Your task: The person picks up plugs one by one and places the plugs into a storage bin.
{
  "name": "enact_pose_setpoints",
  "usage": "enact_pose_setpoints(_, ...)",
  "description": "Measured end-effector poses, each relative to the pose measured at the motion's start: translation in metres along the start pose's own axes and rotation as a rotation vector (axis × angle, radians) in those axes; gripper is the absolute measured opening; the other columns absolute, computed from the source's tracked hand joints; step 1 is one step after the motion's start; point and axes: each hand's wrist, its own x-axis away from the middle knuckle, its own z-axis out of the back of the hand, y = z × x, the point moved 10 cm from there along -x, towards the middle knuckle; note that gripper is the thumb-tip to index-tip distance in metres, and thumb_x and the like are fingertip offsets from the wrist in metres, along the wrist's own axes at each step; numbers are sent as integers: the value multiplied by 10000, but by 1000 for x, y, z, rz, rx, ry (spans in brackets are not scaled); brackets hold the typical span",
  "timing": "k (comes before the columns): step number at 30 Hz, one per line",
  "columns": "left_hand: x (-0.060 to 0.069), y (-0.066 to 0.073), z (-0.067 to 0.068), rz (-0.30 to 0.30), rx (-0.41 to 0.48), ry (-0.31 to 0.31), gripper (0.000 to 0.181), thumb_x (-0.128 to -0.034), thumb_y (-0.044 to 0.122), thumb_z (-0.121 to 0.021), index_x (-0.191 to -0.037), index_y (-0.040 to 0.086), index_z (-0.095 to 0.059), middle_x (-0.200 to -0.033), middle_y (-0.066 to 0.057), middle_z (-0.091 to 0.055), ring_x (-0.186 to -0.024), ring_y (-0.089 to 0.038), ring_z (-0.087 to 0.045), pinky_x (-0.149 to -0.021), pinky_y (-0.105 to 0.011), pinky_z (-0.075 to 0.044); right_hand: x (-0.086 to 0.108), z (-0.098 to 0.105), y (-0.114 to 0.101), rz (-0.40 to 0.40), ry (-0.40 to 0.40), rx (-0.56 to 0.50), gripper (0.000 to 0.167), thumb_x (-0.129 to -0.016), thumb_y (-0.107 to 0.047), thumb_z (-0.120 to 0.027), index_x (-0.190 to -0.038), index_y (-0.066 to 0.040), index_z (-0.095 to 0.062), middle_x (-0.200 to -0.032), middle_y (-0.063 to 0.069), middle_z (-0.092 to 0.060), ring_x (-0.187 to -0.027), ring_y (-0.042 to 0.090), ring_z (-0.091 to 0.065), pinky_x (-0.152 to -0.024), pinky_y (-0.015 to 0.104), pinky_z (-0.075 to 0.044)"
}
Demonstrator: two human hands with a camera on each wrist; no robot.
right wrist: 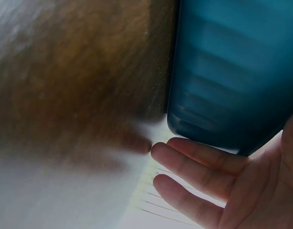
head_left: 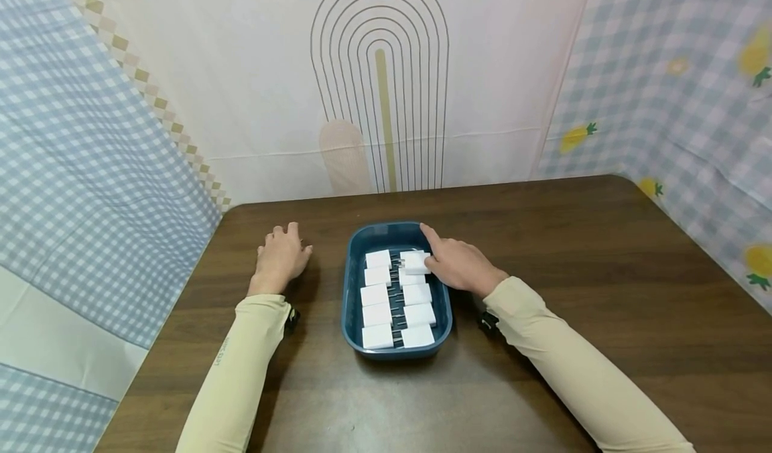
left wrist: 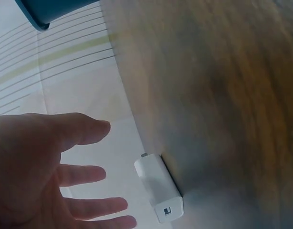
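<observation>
My left hand (head_left: 280,255) is above the table's left part, fingers spread and holding nothing. In the left wrist view, its fingertips (left wrist: 96,175) are near a white charger block (left wrist: 160,186) with a USB port, lying on the wood; the head view hides that block. My right hand (head_left: 461,264) is at the blue bin's (head_left: 447,336) far right edge. Its thumb reaches over the rim to a white charger (head_left: 415,263) lying on top of others; contact is hard to tell. The index finger extends by the rim, and other fingers (right wrist: 189,198) stay straight outside the bin wall (right wrist: 232,81).
Inside the bin, several white chargers (head_left: 376,315) lie in two columns, prongs facing inward. A brown wooden table (head_left: 573,265) carries everything. Patterned cloths (head_left: 259,91) hang behind it and along both sides.
</observation>
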Motion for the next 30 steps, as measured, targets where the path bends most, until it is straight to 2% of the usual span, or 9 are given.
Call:
enact_pose_setpoints(6,-1,-2,-3,9,-31,-42,588,-1035,309,-527,-1520,22,-358,-1407,-342,-460,-1291,-535,-479,-980,-647,-465,-1,-2,2,-7,-3,1,700,-1027,-267,-446,-1629,-88,-136,-1470,181,-558,-986,230,-620,-856,416,-513)
enact_pose_setpoints(11,-1,-2,-4,0,-61,-51,585,-1035,299,-532,-1536,48,-361,-1410,-323,-480,-1279,-509,-507,-953,-639,-486,-1,-1,1,-10,-4,4,702,-1028,-270,-446,-1630,-92,-131,-1482,180,-548,-1019,236,-616,-905,441,-518)
enact_pose_setpoints(20,-1,1,-1,-29,-80,-20,545,-1010,243,-572,-1498,49,-427,-1414,-305,-503,-1276,-501,-519,-921,-652,-506,0,-1,2,-16,-8,7,708,-1027,-271,-447,-1632,-95,-125,-1483,174,-548,-1013,237,-612,-869,424,-509)
enact_pose_setpoints(30,0,4,2,-50,-96,3,464,-994,194,-592,-1423,36,-516,-1365,-288,-536,-1245,-475,-544,-887,-651,-521,-1,-1,3,-15,-6,5,708,-1027,-272,-451,-1632,-97,-127,-1480,173,-551,-1019,240,-611,-883,434,-510)
